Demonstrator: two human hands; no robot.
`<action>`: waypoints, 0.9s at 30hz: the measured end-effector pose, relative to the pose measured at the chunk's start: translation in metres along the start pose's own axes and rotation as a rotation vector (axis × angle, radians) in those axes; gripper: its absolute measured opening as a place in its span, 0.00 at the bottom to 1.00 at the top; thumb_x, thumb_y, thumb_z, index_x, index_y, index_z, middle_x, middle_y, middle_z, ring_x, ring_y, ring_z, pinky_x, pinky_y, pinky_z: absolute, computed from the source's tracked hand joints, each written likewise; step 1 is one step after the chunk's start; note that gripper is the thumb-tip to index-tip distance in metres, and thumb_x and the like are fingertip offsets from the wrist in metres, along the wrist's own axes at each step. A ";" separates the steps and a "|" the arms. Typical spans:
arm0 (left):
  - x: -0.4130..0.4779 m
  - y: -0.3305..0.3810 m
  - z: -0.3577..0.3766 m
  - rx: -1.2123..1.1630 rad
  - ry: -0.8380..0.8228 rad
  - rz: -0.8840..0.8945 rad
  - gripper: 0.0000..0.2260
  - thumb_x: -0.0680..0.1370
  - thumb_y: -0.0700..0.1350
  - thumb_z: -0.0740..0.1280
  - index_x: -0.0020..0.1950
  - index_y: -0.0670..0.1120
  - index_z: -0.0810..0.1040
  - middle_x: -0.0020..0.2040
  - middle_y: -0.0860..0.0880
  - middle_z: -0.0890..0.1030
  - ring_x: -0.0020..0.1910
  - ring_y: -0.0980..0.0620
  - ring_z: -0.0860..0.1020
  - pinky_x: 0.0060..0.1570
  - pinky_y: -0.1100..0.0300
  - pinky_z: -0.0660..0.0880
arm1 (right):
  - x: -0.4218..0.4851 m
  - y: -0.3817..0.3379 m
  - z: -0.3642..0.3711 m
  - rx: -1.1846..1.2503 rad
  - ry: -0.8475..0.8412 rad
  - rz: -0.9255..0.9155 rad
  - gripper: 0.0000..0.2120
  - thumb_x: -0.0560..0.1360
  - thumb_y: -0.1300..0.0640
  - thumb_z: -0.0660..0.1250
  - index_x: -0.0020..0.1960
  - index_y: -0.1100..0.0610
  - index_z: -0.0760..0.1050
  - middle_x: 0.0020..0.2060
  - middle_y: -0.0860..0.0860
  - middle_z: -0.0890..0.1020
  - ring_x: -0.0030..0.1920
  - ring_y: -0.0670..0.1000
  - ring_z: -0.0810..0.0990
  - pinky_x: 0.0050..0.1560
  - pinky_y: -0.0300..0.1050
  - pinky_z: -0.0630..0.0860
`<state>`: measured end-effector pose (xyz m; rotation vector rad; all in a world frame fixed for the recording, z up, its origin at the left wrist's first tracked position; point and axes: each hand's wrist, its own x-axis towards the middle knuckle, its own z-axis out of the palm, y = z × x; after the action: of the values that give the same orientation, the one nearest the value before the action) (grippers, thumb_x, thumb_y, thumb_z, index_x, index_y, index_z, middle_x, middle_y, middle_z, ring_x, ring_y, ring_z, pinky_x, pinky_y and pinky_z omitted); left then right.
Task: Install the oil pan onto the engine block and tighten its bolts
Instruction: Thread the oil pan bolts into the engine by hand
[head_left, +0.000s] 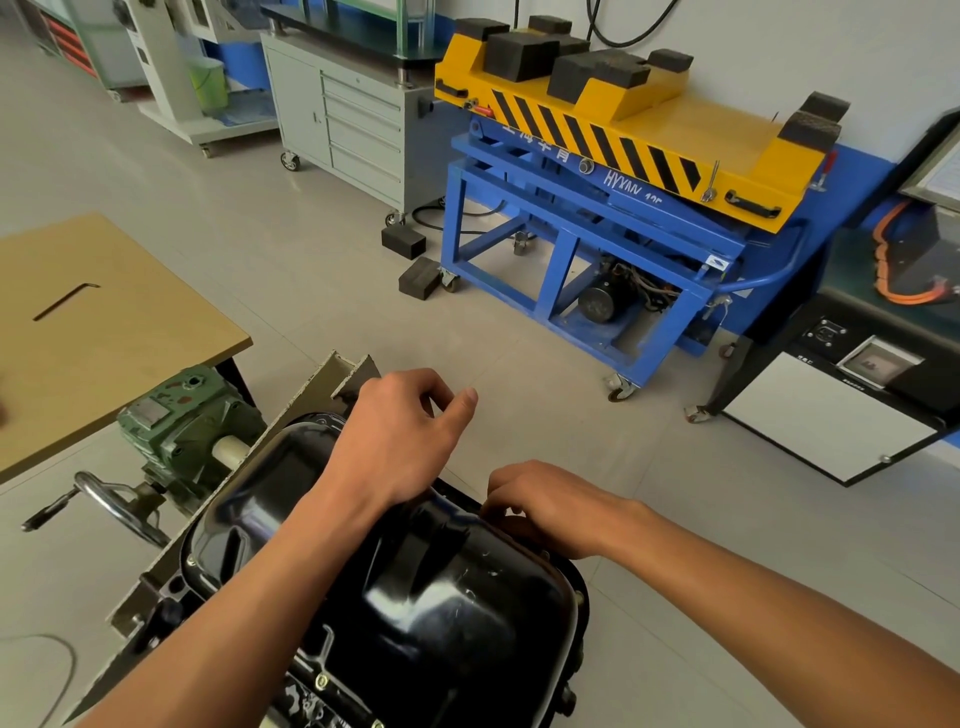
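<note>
At the far left, an L-shaped hex key is seen lying on a wooden table. Just beside the table's edge, a green gearbox with a chrome handwheel is mounted. To its right, the black oil pan is seated on the engine block, sump upward, and a bolt is seen in its near flange. The left hand is held over the pan's far end, with the thumb and forefinger apart and nothing between them. The other fingers are curled under and hidden, so whether anything is held cannot be told. The right hand is set against the pan's right rim with its fingers curled down onto the flange; whether a bolt is pinched there cannot be told. Farther right, by the wall, a blue and yellow lift cart is parked.
</note>
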<state>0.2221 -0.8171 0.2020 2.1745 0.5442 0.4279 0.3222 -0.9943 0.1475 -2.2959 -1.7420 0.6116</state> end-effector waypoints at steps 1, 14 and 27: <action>0.000 0.000 0.000 0.000 -0.001 0.000 0.16 0.77 0.59 0.67 0.34 0.51 0.77 0.26 0.52 0.72 0.28 0.57 0.71 0.29 0.61 0.63 | 0.000 -0.001 0.001 0.004 0.006 0.002 0.08 0.80 0.55 0.67 0.54 0.55 0.83 0.45 0.48 0.79 0.44 0.48 0.77 0.45 0.51 0.77; 0.000 0.001 -0.001 0.010 -0.004 -0.001 0.15 0.77 0.57 0.68 0.35 0.51 0.78 0.25 0.52 0.72 0.28 0.56 0.71 0.28 0.63 0.62 | -0.001 -0.008 -0.003 -0.109 -0.023 -0.013 0.07 0.79 0.57 0.66 0.51 0.59 0.82 0.42 0.52 0.78 0.42 0.51 0.77 0.42 0.53 0.76; 0.000 0.001 -0.001 0.002 0.000 -0.009 0.14 0.77 0.57 0.68 0.35 0.51 0.78 0.25 0.52 0.71 0.27 0.56 0.71 0.28 0.63 0.62 | 0.000 -0.007 -0.004 -0.163 0.008 -0.014 0.10 0.80 0.51 0.65 0.54 0.56 0.81 0.44 0.50 0.78 0.43 0.51 0.77 0.41 0.53 0.76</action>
<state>0.2217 -0.8175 0.2031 2.1736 0.5541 0.4230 0.3173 -0.9914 0.1535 -2.3863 -1.8661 0.4724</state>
